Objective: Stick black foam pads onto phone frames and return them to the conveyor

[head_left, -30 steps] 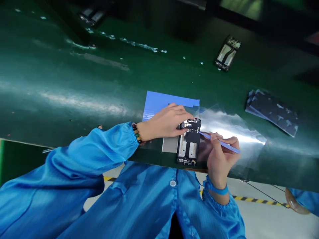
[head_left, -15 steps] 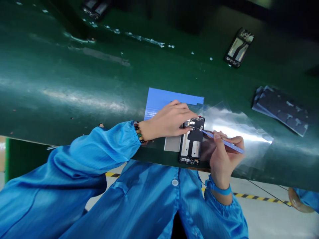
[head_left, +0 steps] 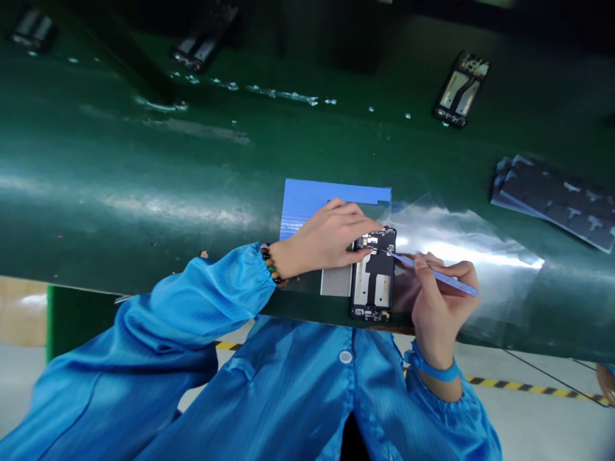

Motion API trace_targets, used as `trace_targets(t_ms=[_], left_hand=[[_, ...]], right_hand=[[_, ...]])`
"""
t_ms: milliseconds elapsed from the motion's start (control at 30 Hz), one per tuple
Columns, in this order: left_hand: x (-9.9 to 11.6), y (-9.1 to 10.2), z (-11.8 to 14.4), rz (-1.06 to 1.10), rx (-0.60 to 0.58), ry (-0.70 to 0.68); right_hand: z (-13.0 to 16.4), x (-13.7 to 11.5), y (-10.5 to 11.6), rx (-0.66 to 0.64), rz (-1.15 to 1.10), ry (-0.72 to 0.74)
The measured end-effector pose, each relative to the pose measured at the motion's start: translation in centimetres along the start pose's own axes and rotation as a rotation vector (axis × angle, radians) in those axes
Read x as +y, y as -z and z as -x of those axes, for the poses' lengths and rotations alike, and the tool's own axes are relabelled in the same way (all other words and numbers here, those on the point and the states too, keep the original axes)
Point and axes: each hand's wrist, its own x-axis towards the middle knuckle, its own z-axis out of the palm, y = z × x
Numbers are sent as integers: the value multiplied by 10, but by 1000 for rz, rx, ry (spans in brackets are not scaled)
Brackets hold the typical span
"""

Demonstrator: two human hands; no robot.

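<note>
An opened phone [head_left: 372,282] with its circuit parts and black ribbon showing lies at the table's front edge. My left hand [head_left: 329,237] reaches across from the left, thumb and fingers closed around the phone's upper part. In my right hand [head_left: 442,298] is a pair of blue tweezers [head_left: 435,274], pinched like a pen. Their thin tip touches or hovers just over the upper circuit area; I cannot tell which. Partly under my left hand lie a blue sheet [head_left: 305,200] and a grey flat piece [head_left: 335,282].
Clear plastic film [head_left: 461,237] spreads right of the phone. Farther right sits a stack of dark sheets with cut-out shapes [head_left: 557,202]. Another opened phone [head_left: 462,89] lies at the back, and more [head_left: 204,38] at the back left, beside a dark post [head_left: 120,57].
The whole view has shifted slightly, bringing another phone into sight at the far left. Both hands keep nearly the same pose at the phone.
</note>
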Motion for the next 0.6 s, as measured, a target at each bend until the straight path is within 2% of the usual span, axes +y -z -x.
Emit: trace_targets(t_ms=[200,300,400,500,600], left_hand=[[7,4,1,-205,-66,-93],[7,4,-2,-261,-96,-109],[10,5,-4,-297,-102,-110],[28,4,5,-274,-100,-224],[58,-7,27,-179,-185,-384]], right_hand=[[1,2,0,47,-3,52],[-9,7,9,189,-75,159],[-25,14,21,290,-82,159],[-39,18,23,285,-56,62],[-48,17,17,247,-30,25]])
